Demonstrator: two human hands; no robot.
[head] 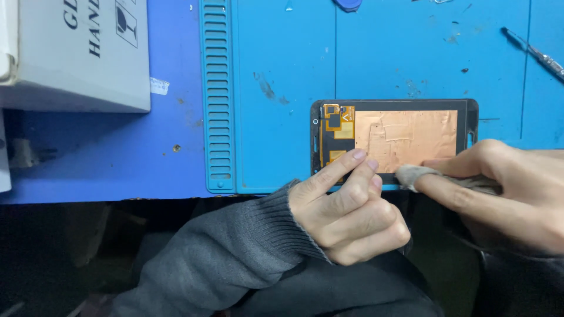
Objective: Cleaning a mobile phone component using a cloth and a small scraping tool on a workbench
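Copper-coloured foil covered most of the back of a phone screen panel (395,141), which lay flat on a blue work mat (282,70), close to the mat's near edge. The panel's long axis ran from left to right across the person's view, with a small yellow-orange flex circuit at its left end and a dark frame all around.

The left hand (346,208) came to the panel from below. Its index finger was stretched out and the tip rested on the lower edge of the panel, near the left part; the other fingers were curled loosely and held nothing. The right hand (505,188) came from the lower right of the panel and pinched a small grey cloth (414,175) between thumb and fingers. The cloth touched the panel's lower edge, just to the right of the left index fingertip. So both hands met at the same long edge, and the panel lay just beyond the fingers.

The mat looked soft and rubbery, with a ribbed strip on its left side. A white cardboard box (76,53) stood well to the left of the panel, and thin metal tweezers (537,53) lay to its upper right.
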